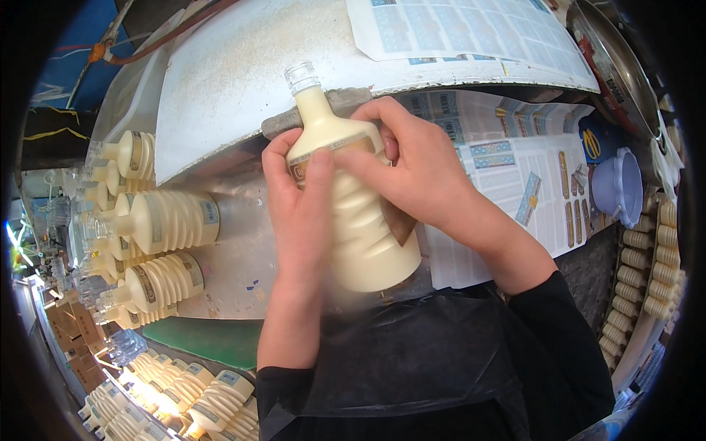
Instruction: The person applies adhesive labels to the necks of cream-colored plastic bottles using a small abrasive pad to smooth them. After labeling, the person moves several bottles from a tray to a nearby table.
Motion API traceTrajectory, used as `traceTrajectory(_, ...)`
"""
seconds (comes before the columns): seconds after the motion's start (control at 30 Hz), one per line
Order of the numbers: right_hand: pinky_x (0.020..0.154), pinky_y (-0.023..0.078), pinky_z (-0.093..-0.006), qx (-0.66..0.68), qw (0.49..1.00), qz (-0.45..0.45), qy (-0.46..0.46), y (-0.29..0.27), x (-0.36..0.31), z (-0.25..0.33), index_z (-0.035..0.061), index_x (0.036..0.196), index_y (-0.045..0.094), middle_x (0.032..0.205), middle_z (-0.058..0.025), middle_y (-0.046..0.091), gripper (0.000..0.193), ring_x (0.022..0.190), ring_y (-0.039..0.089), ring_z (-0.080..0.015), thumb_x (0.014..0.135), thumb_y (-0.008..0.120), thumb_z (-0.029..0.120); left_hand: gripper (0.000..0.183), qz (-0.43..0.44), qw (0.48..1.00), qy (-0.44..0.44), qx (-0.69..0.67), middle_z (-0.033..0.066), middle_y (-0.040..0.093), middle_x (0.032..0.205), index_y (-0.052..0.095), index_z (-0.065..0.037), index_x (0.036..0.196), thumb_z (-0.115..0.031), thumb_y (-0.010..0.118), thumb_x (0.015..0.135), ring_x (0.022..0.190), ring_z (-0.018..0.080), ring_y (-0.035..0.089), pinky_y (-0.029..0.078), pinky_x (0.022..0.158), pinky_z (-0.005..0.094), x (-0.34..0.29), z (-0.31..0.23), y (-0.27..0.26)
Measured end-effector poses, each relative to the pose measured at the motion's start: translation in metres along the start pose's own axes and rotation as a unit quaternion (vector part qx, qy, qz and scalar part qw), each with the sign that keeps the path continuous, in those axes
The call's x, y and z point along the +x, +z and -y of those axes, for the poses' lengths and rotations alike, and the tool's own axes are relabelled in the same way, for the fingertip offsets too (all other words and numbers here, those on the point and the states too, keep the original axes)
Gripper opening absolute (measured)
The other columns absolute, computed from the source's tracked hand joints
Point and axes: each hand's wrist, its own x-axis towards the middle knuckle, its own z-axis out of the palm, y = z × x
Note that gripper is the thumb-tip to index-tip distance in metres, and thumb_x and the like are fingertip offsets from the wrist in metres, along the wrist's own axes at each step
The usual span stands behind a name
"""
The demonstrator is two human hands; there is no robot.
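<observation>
A cream bottle (371, 253) with a clear threaded neck and a wavy body lies tilted in front of me, its neck over a grey rolled pad (346, 101). Around its upper body runs a gold-brown label (346, 146); a brown strip also shows beneath my right hand, apparently the label's loose end. My left hand (294, 191) grips the bottle's left side, thumb pressed on the label. From the right, my right hand (412, 165) closes over the bottle's shoulder, its thumb lying along the label and its other fingers curled, partly hidden behind the bottle.
Several similar labelled bottles (176, 220) lie stacked at the left, with more (220, 400) at lower left. Label sheets (507, 176) cover the right side. A lavender bucket (616, 187) and yellow-handled scissors (590, 143) sit farther right. A white raised board (243, 66) stands beyond the pad.
</observation>
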Motion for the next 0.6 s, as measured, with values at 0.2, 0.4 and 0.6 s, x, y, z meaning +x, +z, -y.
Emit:
traceTrajectory(0.2, 0.074, 0.051, -0.0251, 0.232, 0.969, 0.072, 0.037, -0.004, 0.008, -0.029, 0.003, 0.125, 0.064, 0.093, 0.0003, 0.067, 0.032, 0.082, 0.06, -0.0074, 0.1, 0.067, 0.022, 0.047, 0.002, 1.0, 0.001, 0.0, 0.0138, 0.058, 0.125, 0.046, -0.002, 0.137, -0.027, 0.065, 0.102, 0.11, 0.0171, 0.057, 0.049, 0.095, 0.032, 0.001, 0.003, -0.001)
traceTrajectory(0.4, 0.082, 0.053, -0.025, 0.156, 0.985, 0.052, 0.045, -0.001, 0.004, -0.017, 0.0, 0.129, 0.065, 0.102, -0.0048, 0.072, 0.034, 0.092, 0.065, -0.0085, 0.102, 0.066, 0.021, 0.047, 0.004, 1.0, -0.002, -0.018, 0.0136, 0.058, 0.125, 0.046, -0.002, 0.137, -0.028, 0.064, 0.102, 0.11, 0.0169, 0.056, 0.049, 0.095, 0.0318, 0.0, 0.003, -0.001)
traceTrajectory(0.6, 0.083, 0.053, -0.0251, 0.162, 0.985, 0.043, 0.037, 0.0, 0.004, -0.017, -0.0013, 0.127, 0.067, 0.105, -0.0062, 0.073, 0.034, 0.094, 0.066, -0.009, 0.102, 0.067, 0.022, 0.047, 0.006, 1.0, -0.004, -0.021, 0.0134, 0.058, 0.126, 0.046, -0.002, 0.137, -0.027, 0.064, 0.102, 0.111, 0.017, 0.056, 0.049, 0.096, 0.032, 0.0, 0.003, -0.002)
